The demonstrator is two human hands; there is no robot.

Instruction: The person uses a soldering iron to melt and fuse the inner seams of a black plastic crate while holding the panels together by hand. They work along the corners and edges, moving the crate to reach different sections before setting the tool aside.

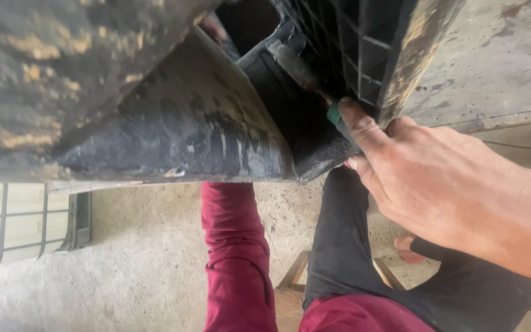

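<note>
My right hand (425,178) reaches in from the right and is closed around a green-handled tool (334,114), thumb pressed along the handle. The tool's grimy shaft (296,67) runs up and left into a dark gap. To its right is a black ribbed plastic part (364,49), to its left a mud-stained black panel (204,123). My left arm in a maroon sleeve (232,246) rises from below and passes behind the panel's lower edge. The left hand is hidden there.
Below lies a rough concrete floor (136,258). A wooden stool frame (296,273) stands under my black-trousered leg (345,246), with a foot (408,246) beside it. A pale barred frame (19,221) is at the left; a stained concrete surface (499,61) fills the upper right.
</note>
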